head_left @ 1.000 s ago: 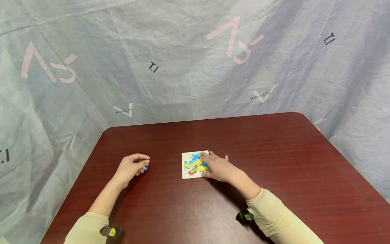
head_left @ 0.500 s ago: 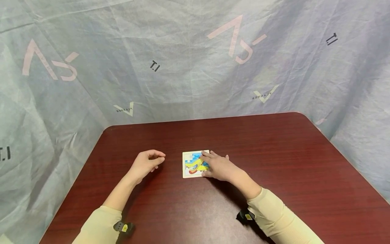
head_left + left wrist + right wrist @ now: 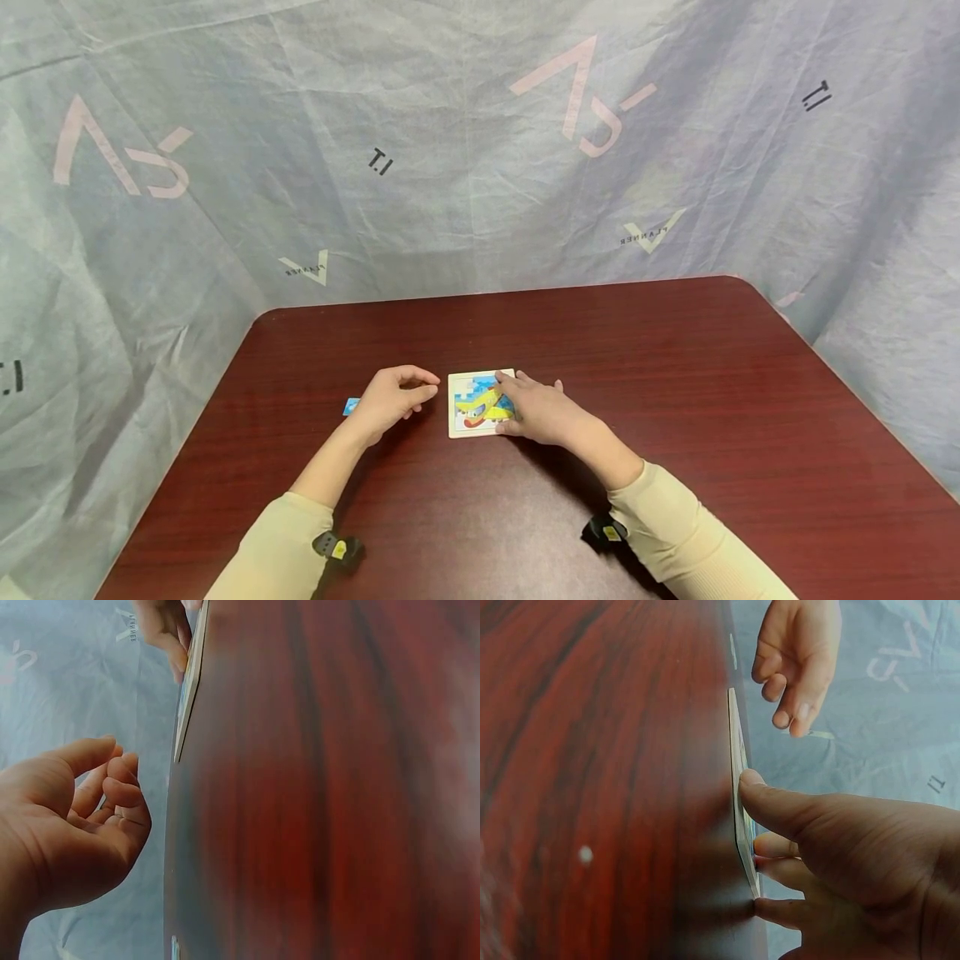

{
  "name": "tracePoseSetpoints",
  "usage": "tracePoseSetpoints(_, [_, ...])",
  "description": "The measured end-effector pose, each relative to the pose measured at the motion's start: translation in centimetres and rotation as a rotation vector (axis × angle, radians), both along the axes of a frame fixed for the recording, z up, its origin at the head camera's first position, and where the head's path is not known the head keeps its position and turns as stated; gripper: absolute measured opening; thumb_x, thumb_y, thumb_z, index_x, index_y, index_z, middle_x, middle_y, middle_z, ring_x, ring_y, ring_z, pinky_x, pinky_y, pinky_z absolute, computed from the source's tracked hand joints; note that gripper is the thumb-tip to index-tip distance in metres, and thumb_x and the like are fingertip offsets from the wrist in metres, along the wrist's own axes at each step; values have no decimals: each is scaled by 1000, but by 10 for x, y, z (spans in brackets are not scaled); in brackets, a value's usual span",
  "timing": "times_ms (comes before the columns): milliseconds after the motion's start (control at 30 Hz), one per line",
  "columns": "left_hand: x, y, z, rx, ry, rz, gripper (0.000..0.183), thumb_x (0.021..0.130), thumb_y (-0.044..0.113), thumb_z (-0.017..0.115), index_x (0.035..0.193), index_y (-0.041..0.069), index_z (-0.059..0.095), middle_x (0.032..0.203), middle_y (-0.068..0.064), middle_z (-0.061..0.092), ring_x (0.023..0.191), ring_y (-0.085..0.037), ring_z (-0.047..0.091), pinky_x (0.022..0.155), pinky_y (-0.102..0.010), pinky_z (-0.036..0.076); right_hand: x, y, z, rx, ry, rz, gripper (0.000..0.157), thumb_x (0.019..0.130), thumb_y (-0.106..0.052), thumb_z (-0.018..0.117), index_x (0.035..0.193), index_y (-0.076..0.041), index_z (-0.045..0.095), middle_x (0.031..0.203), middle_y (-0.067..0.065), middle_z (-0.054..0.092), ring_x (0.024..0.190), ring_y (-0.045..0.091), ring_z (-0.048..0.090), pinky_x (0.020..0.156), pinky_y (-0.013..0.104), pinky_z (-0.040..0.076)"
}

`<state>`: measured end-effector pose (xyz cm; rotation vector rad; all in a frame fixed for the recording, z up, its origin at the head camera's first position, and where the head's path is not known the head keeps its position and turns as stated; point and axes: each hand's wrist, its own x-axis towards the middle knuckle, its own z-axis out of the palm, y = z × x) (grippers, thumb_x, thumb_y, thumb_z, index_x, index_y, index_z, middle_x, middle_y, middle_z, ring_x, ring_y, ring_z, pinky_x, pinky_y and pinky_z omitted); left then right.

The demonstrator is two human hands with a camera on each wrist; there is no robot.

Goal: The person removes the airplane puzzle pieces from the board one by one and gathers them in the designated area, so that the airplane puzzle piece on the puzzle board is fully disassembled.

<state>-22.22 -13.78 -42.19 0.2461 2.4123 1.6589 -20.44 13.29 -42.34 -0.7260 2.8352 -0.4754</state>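
A small square jigsaw puzzle point(image 3: 463, 417) with a yellow airplane picture and a pale frame lies flat on the table; its upper left shows bare whitish spots. My right hand point(image 3: 547, 410) rests on its right part, thumb at the near edge and fingers spread over the frame, also seen as fingers point(image 3: 780, 870) in the right wrist view. Just left of the puzzle hovers my left hand point(image 3: 393, 404), thumb and index finger close together, with nothing visible between them. Behind that hand, partly hidden by it, a blue jigsaw piece point(image 3: 350, 406) lies on the table.
The dark red wooden table point(image 3: 675, 375) has rounded far corners. A grey printed curtain point(image 3: 465, 167) hangs behind and beside it. A black wrist device point(image 3: 337, 547) sits at the left sleeve, another device point(image 3: 603, 533) at the right one.
My left hand has moved right, from the blue jigsaw piece to beside the puzzle's left edge; the piece stays behind on the table. My right hand keeps its place on the puzzle.
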Motion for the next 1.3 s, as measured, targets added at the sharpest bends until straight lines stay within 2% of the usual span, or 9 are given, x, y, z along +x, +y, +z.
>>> tracePoseSetpoints(200, [-4, 8, -5, -28, -16, 16, 18, 95, 12, 71, 111, 4, 74, 91, -7, 65, 70, -25, 57, 58, -30, 45, 0, -1, 0, 10, -5, -4, 65, 92, -37, 75, 148, -11, 52, 160, 9, 37, 148, 34, 30, 102, 79, 26])
tracePoseSetpoints(467, [-6, 17, -9, -17, -25, 8, 18, 95, 11, 71, 111, 2, 73, 98, -8, 67, 71, -24, 58, 60, -30, 46, 0, -1, -1, 8, -16, -5, 64, 93, -37, 75, 147, -12, 52, 161, 8, 35, 148, 34, 29, 102, 79, 24])
tracePoseSetpoints(733, [-7, 25, -10, -13, -36, 36, 16, 94, 8, 70, 108, 1, 73, 92, -8, 68, 69, -22, 57, 58, -29, 45, -1, -1, -2, 16, -40, -14, 63, 94, -37, 73, 148, -15, 50, 162, 6, 33, 150, 33, 26, 104, 79, 22])
tracePoseSetpoints(1000, [-10, 34, -11, 9, -39, 19, 16, 94, 6, 69, 108, -1, 72, 87, -9, 66, 67, -20, 55, 56, -27, 43, 0, -1, -3, 15, -54, -16, 64, 95, -38, 71, 151, -16, 47, 164, 5, 29, 151, 32, 23, 106, 78, 19])
tracePoseSetpoints(1300, [-13, 38, -13, -4, -28, 19, 14, 94, 8, 71, 106, 1, 73, 83, -7, 64, 65, -20, 54, 56, -29, 43, 1, 1, -2, 21, -58, -9, 71, 97, -38, 70, 156, -12, 40, 166, 11, 21, 152, 32, 19, 106, 78, 18])
